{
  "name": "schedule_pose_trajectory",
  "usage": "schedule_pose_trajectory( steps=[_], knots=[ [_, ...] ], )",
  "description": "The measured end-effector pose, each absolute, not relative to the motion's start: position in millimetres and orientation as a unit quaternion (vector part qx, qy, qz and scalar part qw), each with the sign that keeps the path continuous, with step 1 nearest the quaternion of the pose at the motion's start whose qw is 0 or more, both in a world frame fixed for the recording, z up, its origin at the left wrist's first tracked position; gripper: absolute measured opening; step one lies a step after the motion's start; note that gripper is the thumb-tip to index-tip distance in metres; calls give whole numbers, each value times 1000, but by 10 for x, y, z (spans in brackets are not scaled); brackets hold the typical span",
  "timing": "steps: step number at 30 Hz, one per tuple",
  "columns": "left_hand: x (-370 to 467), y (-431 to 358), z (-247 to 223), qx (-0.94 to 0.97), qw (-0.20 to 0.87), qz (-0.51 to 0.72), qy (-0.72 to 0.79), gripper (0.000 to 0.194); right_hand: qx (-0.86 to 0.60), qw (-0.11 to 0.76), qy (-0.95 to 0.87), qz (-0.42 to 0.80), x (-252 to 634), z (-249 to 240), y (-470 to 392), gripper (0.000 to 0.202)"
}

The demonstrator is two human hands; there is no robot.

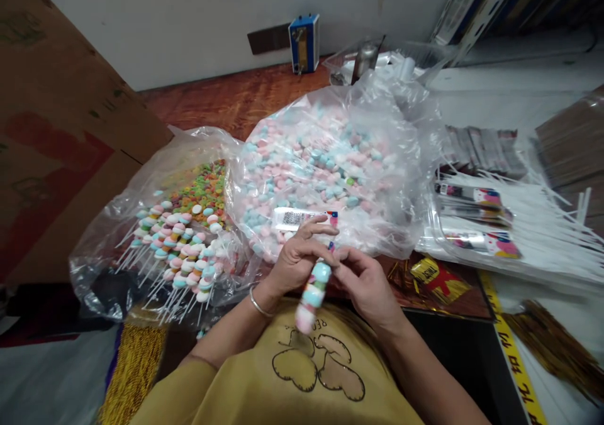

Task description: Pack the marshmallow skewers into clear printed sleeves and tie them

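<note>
A wrapped marshmallow skewer, with pink, blue and white pieces and green bits between them, hangs in front of my shirt, its lower end blurred. My left hand is closed in a pinch at the wrapper's gathered top, its upper fingers stretched out. My right hand pinches the same spot from the other side. Whatever fine piece lies between the fingertips is hidden. Just beyond the left hand, a printed clear wrapper lies on a big plastic bag of pastel marshmallows.
At left, several bare skewers on white sticks lie on a bag of colourful cereal rings. On the right, a plastic tray holds white sticks and printed wrappers. A gold twist-tie packet lies near the edge; a cardboard box stands left.
</note>
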State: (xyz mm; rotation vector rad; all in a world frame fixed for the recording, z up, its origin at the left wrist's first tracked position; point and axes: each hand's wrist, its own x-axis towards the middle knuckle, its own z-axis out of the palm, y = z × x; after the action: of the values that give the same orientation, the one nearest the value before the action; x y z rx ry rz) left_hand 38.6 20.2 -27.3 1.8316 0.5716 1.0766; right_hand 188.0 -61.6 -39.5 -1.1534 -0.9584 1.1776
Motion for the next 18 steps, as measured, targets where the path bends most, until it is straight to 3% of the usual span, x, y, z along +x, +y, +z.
schedule_pose_trajectory(
  steps=[2,4,6,8,13,15,18],
  knots=[
    [294,179,-90,772,391,448,224,29,-524,576,-464,422,1960,-288,-644,13],
    [230,93,92,801,346,439,215,31,-577,584,-508,260,2050,-154,-685,7],
    [216,4,210,838,382,337,198,25,-602,577,-543,99,2116,-23,-740,9],
    [239,-29,239,835,459,230,196,23,-572,554,-605,25,2132,73,-795,18],
    [216,90,166,748,582,260,184,83,-501,492,-702,118,2067,82,-831,14],
    [174,106,162,787,552,220,164,89,-537,501,-658,164,2071,47,-809,14],
    [162,80,139,844,456,168,225,84,-554,520,-605,237,2088,29,-783,15]
  ],
)
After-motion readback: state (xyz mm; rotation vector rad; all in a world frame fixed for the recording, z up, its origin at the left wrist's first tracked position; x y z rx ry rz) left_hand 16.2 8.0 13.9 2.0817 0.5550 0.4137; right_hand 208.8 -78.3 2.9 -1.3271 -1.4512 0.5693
